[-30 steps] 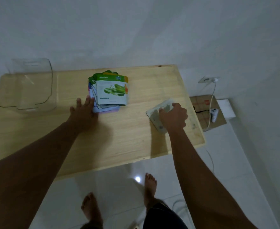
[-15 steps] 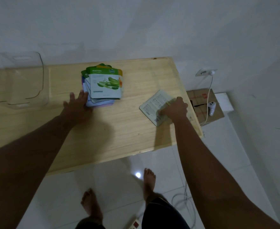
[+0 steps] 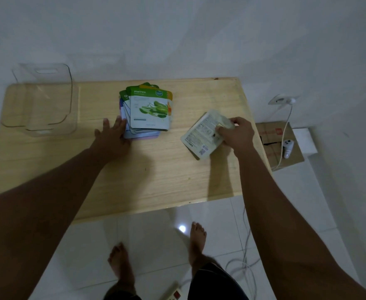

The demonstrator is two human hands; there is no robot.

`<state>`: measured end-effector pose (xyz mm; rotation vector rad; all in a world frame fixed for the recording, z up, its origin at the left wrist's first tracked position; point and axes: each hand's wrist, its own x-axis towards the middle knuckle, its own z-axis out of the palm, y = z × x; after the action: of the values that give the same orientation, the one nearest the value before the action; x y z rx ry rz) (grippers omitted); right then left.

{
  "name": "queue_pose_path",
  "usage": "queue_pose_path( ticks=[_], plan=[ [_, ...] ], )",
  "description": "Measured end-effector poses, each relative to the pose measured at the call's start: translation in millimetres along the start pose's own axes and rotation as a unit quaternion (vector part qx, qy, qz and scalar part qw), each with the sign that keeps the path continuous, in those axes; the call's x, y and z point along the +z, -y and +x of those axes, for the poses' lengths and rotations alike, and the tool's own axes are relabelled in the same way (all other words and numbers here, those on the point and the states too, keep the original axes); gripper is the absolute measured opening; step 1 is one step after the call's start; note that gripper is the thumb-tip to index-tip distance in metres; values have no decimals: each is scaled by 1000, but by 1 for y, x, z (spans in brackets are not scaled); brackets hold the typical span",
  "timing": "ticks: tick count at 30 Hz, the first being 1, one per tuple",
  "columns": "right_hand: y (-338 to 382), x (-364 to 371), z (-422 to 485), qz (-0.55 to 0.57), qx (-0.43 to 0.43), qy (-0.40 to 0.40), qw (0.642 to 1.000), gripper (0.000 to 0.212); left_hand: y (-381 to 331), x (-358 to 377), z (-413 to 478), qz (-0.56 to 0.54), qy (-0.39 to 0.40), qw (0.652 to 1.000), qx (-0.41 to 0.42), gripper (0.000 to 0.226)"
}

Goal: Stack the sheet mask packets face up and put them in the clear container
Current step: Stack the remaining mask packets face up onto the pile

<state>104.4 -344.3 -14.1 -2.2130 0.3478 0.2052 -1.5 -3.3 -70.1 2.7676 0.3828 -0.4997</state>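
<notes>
A loose stack of sheet mask packets [image 3: 148,111] lies face up in the middle of the wooden table [image 3: 167,174], an aloe vera packet on top. My left hand [image 3: 112,137] rests flat on the table, fingertips against the stack's near-left corner. To the right, a single packet [image 3: 203,135] shows its printed back and is tilted up off the table at its right edge. My right hand [image 3: 237,133] grips that right edge. The clear container [image 3: 41,100] stands empty at the far left of the table.
The table's right edge is close to my right hand. Beyond it on the floor lie a cardboard sheet [image 3: 279,144] with a small white device [image 3: 287,148] and a cable to a wall socket [image 3: 280,100]. My bare feet and a power strip [image 3: 173,293] are below.
My right hand has closed on the face-down packet's right edge and lifted it off the table. My left hand has stayed at the stack.
</notes>
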Motion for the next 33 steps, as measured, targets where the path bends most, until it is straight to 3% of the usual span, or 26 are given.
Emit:
queue_pose_path(
  ticks=[5,9,15,19,23,26,30,33],
  plan=[
    [69,20,8,83,-22,39,996,24,2,0,1,-7,11,1000,-6,75],
    [121,64,15,42,-58,65,995,9,0,-2,2,-14,18,1000,-15,77],
    [170,150,6,-52,-134,122,982,22,2,-1,4,-15,29,999,-7,77],
    [175,192,-4,-54,-122,130,983,32,4,2,3,-19,16,1000,5,76],
    [173,212,-8,-56,-111,143,982,73,4,3,0,-38,6,999,12,76],
    [173,202,-20,-9,-117,185,976,77,3,4,-2,-47,-3,999,15,75],
    [154,162,-24,-13,-223,140,965,73,0,-2,-6,-79,-5,997,2,77],
    [132,140,-12,-23,-200,101,974,80,-8,-19,-13,-202,-111,971,-55,75]
  ],
)
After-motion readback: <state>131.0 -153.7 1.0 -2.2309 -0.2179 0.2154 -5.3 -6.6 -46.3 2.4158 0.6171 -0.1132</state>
